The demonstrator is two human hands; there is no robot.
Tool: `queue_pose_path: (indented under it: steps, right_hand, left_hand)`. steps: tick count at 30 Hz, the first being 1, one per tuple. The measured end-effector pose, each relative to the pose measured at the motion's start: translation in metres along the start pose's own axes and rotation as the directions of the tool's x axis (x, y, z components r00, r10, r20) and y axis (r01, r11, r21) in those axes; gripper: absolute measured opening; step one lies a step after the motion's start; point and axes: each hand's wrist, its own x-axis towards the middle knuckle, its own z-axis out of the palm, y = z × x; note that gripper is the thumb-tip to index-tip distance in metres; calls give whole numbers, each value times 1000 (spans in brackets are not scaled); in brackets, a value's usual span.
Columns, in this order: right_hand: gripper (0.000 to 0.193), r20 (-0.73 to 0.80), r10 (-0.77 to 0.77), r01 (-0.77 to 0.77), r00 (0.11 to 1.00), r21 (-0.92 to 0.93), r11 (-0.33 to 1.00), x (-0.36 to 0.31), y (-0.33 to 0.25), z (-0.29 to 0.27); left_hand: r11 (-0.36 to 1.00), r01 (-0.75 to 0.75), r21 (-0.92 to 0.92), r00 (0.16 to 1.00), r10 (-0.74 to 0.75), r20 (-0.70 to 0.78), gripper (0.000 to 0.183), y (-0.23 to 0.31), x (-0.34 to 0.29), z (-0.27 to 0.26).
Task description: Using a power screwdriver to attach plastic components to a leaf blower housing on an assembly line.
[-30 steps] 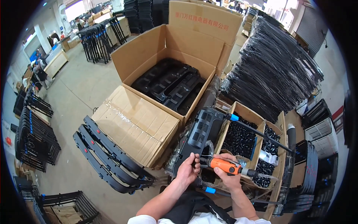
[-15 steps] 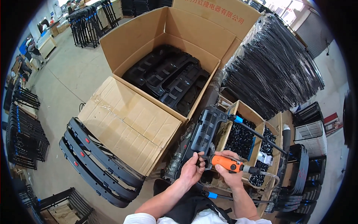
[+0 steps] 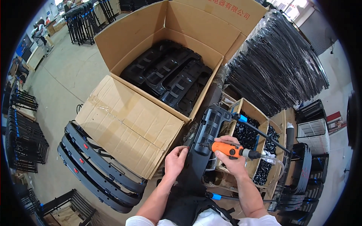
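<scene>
A black plastic panel [image 3: 213,121] with vent slots lies in front of me, its lower part running down toward my body. My right hand [image 3: 235,165] is wrapped round an orange power screwdriver [image 3: 227,149], held almost level with its nose pointing left over the panel. A clear hose trails from the tool's back end. At the panel's left edge is my left hand [image 3: 175,162], fingers curled and fingertips touching the edge; what lies under them is partly hidden. A dark bar with a blue clip [image 3: 241,118] reaches right from the panel's upper end.
Wooden bins [image 3: 246,130] of small black parts stand to the right. An open carton [image 3: 132,56] holds more black panels; a flat cardboard box [image 3: 128,122] lies nearer. Curved black bars [image 3: 96,165] are stacked at left. Wrapped black strips [image 3: 277,62] fill the upper right.
My left hand has drawn away from the screwdriver's nose, down and left to the panel's edge. The screwdriver has moved slightly up and left, over the panel.
</scene>
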Motion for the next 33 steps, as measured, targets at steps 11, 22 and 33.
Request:
queue_pose_path:
  steps: [11, 22, 33]
  right_hand:
    - [53, 18, -40, 41, 999, -41, 998, 4, 5, -2]
    - [52, 7, 0, 0, 1000, -52, 999, 4, 2, 3]
    - [52, 33, -14, 17, 999, -81, 997, 7, 6, 8]
  left_hand:
    - [731, -312, 607, 944, 312, 109, 35, -25, -12, 7]
    - [753, -348, 558, 918, 395, 40, 31, -31, -4, 17]
    - [756, -341, 559, 921, 386, 39, 31, -34, -2, 21]
